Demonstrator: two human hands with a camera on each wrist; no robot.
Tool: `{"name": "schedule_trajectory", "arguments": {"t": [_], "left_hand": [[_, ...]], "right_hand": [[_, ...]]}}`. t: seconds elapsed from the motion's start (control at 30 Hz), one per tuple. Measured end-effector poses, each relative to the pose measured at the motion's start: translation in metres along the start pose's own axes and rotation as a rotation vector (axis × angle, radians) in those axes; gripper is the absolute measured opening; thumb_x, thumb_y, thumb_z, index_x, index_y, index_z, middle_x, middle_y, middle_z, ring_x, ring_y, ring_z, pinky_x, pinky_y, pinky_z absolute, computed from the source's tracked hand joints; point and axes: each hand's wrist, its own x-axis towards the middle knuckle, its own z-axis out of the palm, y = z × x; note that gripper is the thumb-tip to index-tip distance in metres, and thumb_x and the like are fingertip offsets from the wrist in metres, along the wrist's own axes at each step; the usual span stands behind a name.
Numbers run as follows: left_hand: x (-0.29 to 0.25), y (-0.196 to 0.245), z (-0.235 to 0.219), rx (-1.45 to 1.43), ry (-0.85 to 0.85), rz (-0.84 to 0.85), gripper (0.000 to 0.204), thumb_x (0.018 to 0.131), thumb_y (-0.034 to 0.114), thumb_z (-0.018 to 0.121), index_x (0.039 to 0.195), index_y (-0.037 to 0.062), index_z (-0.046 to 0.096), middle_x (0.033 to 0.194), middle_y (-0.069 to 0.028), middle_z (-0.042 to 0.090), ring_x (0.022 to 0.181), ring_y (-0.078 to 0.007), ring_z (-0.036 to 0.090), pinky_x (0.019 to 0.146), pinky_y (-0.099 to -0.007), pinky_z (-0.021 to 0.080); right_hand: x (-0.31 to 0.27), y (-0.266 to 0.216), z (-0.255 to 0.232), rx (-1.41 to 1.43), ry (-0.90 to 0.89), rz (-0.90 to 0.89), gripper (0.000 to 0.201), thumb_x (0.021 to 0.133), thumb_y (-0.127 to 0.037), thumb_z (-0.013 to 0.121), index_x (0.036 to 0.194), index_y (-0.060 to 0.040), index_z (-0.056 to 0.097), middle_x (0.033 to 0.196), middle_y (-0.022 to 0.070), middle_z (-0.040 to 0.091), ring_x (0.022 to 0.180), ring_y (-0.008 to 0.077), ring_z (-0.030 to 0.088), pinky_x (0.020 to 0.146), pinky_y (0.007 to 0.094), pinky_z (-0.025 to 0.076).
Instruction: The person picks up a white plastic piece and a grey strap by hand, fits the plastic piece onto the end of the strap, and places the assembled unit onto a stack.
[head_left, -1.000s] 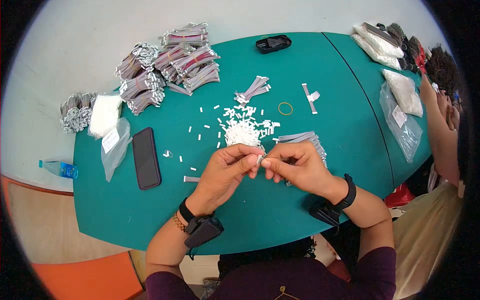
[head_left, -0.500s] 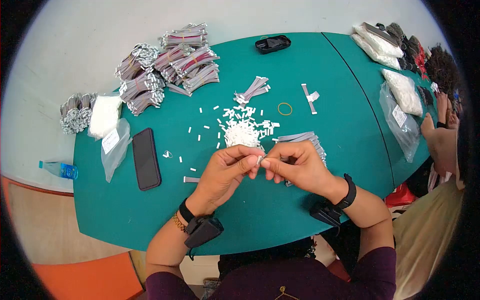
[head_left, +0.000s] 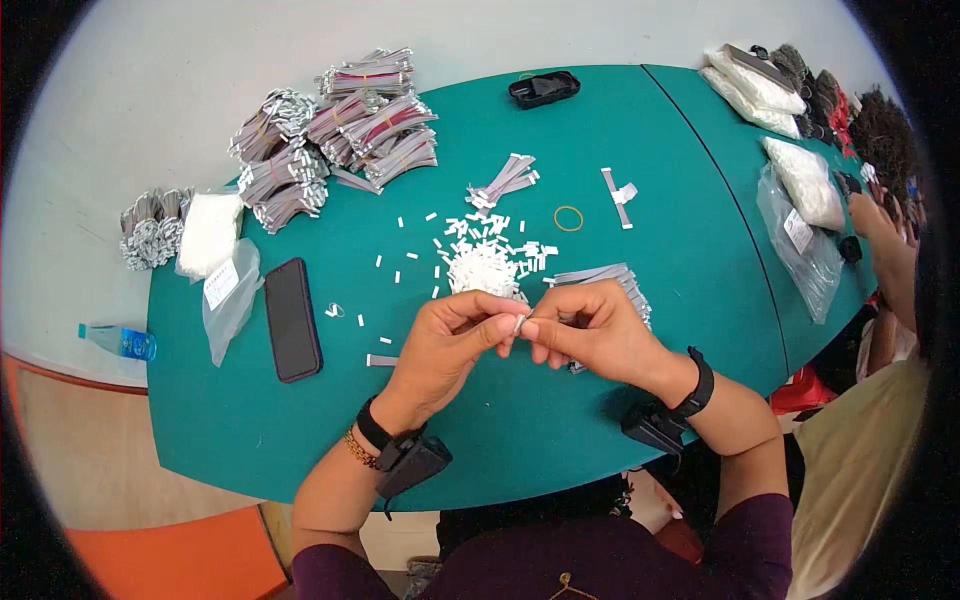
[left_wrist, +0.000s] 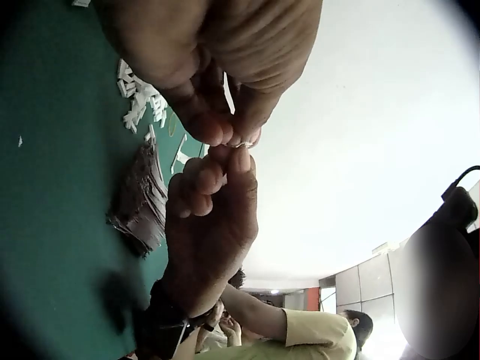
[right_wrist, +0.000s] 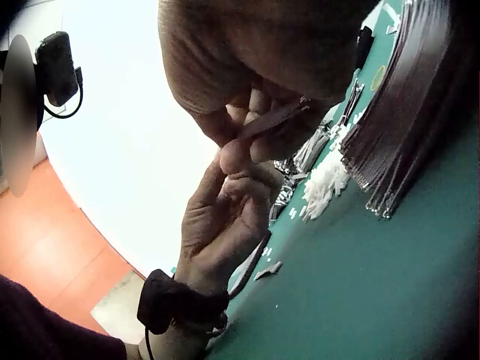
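Fingertip to fingertip, my two hands meet over the table in the head view. My left hand pinches a small white connector piece between thumb and forefinger. My right hand pinches a flat grey ribbon cable, which runs back under the palm in the right wrist view. The cable's tip is hidden among the fingertips where it meets the white piece. Just beyond the hands lies a heap of loose white connector pieces. A stack of grey ribbon cables lies behind my right hand.
Banded cable bundles are piled at the back left. Left of my hands lie a phone and a bag of white pieces. A few cables, a rubber band and a black case lie farther back. Another person's arm reaches in at right.
My hands stay in place with the same grip, while the white piece between the fingertips has turned slightly. At right, the other person's arm has shifted.
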Motion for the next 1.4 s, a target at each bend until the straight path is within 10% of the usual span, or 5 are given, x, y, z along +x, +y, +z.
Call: {"name": "schedule_trajectory", "arguments": {"t": [1.4], "left_hand": [[0.0002, -0.0022, 0.0029, 0.121, 0.043, 0.042, 0.016, 0.083, 0.007, 0.061, 0.097, -0.0016, 0.062, 0.084, -0.0063, 0.062, 0.072, -0.0099, 0.054, 0.065, -0.0233, 0.044]], "right_hand": [[0.0033, 0.0049, -0.0025, -0.030, -0.010, -0.057, 0.018, 0.085, -0.015, 0.060, 0.070, -0.0036, 0.060, 0.055, -0.0036, 0.051, 0.048, 0.0002, 0.040, 0.042, 0.0193, 0.028]]}}
